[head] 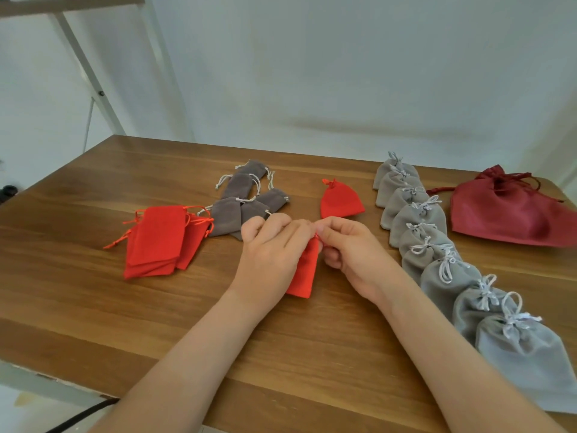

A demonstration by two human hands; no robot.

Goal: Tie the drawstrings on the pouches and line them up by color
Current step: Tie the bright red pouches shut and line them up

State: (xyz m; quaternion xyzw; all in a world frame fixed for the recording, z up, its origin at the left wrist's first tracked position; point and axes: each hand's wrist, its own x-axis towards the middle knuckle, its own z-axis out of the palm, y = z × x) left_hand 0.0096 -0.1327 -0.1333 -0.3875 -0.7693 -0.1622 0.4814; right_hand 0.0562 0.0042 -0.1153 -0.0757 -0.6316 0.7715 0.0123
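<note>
Both hands meet over the middle of the wooden table (pixel 93 189), working at the neck of a red pouch (pixel 304 270) that hangs down between them with its bottom edge resting on the tabletop. The left hand (pixel 270 254) has its fingers curled and pinched together at the pouch's mouth, and the right hand (pixel 349 248) is likewise pinched on the top, thumb and fingers closed on what seems to be the drawstring, though the cord itself is mostly hidden by the fingertips. Just beyond the hands lies a single tied red pouch (pixel 341 201), its neck gathered. To the left sits a loose stack of flat red pouches (pixel 157 239) with their cords trailing, and beside it, touching, a heap of dark grey pouches (pixel 242 198) with pale strings. On the right, a row of light grey pouches (pixel 437 254), each tied with a bow, runs overlapping from the far edge toward the near corner. Beyond that row lies a larger dark red satin bag (pixel 512 210).
</note>
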